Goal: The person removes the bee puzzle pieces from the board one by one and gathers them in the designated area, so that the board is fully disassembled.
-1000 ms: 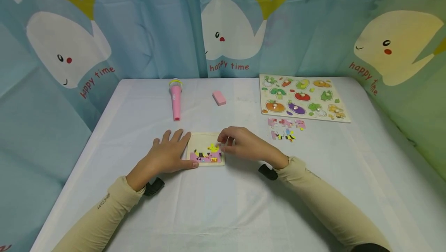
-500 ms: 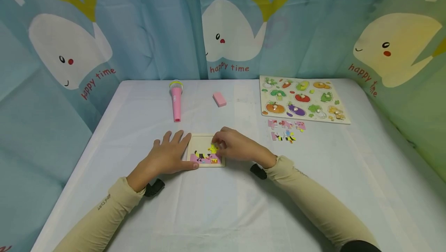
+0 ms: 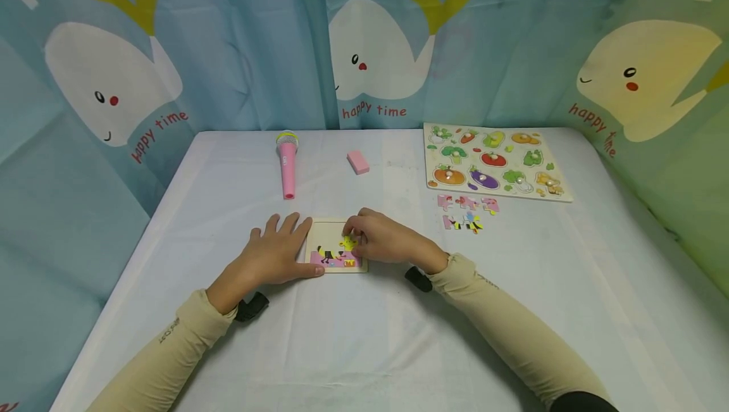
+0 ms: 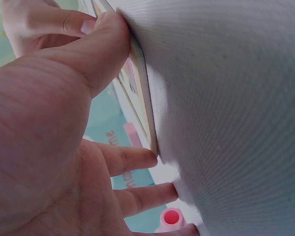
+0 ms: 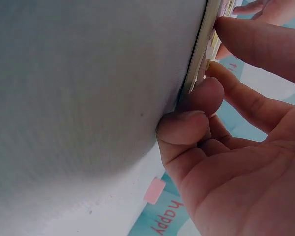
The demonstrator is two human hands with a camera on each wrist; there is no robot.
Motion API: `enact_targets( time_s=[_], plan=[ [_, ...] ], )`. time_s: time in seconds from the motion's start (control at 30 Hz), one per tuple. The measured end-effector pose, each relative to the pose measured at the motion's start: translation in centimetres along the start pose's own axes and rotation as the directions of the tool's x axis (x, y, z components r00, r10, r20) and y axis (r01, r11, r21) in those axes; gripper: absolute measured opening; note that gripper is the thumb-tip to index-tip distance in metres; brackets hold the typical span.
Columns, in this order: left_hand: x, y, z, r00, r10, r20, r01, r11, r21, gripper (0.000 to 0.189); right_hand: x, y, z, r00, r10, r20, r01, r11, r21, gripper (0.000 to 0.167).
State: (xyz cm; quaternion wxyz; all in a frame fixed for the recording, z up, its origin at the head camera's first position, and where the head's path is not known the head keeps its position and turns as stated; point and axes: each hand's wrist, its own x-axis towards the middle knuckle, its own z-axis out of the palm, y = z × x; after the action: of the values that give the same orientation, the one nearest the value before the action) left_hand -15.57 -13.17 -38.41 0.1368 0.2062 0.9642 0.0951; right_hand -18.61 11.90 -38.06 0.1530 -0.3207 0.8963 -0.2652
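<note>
A small wooden jigsaw tray [image 3: 327, 232] lies on the table, its lower part filled with pink pieces showing a bee. My left hand [image 3: 270, 252] is spread flat at the tray's left side, thumb on its lower left corner; the left wrist view shows a fingertip against the tray edge [image 4: 148, 115]. My right hand [image 3: 388, 239] bends over the tray's right half. Its thumb and index finger pinch a yellow puzzle piece [image 3: 346, 243], partly hidden by the fingers. In the right wrist view, the other fingers [image 5: 184, 129] curl beside the tray.
Several loose puzzle pieces [image 3: 468, 202] lie in two rows to the right, below a vegetable knob-puzzle board [image 3: 515, 174]. A pink toy microphone [image 3: 288, 171] and a pink block [image 3: 358, 162] lie farther back. A whale-print curtain [image 3: 262, 51] surrounds the white-covered table.
My right hand has moved left from the tray's right edge, bringing its thumb and index finger round the yellow piece. The left hand has stayed in place.
</note>
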Motion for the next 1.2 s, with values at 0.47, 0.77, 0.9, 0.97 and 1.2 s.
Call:
enact_targets(
  time_s=[0.47, 0.77, 0.9, 0.97, 1.2],
  plan=[
    [-0.17, -0.02, 0.0, 1.0, 0.002, -0.007, -0.002, 1.0, -0.002, 0.101, -0.07, -0.19, 0.27, 0.997, -0.07, -0.021, 0.07, 0.997, -0.025, 0.03],
    [-0.2, 0.04, -0.04, 1.0, -0.004, 0.0, 0.004, 1.0, 0.001, 0.101, -0.17, -0.43, 0.23, 0.998, -0.058, -0.015, 0.057, 0.997, -0.054, 0.031],
    [-0.19, 0.06, -0.04, 1.0, -0.005, -0.001, 0.005, 1.0, 0.003, 0.101, -0.14, -0.29, 0.23, 0.998, -0.06, -0.021, 0.059, 0.997, -0.042, 0.031],
    [-0.17, 0.05, -0.02, 1.0, -0.006, -0.002, 0.006, 1.0, 0.005, 0.101, -0.13, -0.16, 0.21, 0.998, -0.064, -0.026, 0.063, 0.998, -0.027, 0.03],
    [-0.12, 0.05, 0.09, 1.0, -0.002, -0.011, 0.002, 1.0, 0.012, 0.101, -0.21, 0.18, 0.18, 0.997, -0.037, -0.074, 0.044, 0.994, 0.099, 0.02]
  ],
)
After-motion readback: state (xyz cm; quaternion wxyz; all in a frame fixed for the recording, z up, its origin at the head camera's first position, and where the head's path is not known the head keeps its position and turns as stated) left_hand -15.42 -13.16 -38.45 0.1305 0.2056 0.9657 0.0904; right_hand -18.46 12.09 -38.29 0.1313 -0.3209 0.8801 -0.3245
